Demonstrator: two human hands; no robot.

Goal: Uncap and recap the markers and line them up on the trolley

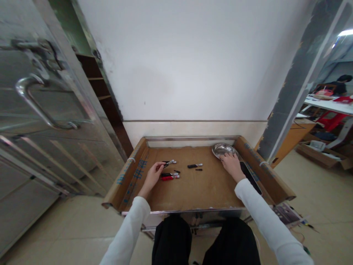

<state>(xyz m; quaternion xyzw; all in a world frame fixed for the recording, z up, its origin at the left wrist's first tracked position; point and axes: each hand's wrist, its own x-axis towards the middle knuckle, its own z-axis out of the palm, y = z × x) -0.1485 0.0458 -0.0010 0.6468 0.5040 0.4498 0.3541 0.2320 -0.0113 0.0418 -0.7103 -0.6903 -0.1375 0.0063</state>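
My left hand [153,177] is over the left part of the cardboard-lined tray, thumb and fingers pinched on a slim black-and-white marker [170,162]. Just in front of it lie a black marker [170,174] and a red marker [170,177], side by side. A small black piece [177,171] rests near them. In the middle are another black marker [195,166] and a small black piece [199,169]. My right hand [232,166] reaches over the near rim of a round metal bowl [222,148]. Its fingertips are too unclear to show a grip.
Brown cardboard [193,195] lines the tray and its raised sides. A dark phone-like slab [250,178] lies by the right side, under my forearm. Behind stands a white wall [193,66]; a metal door [41,110] is at left. Far right, a person [340,85] sits by a table.
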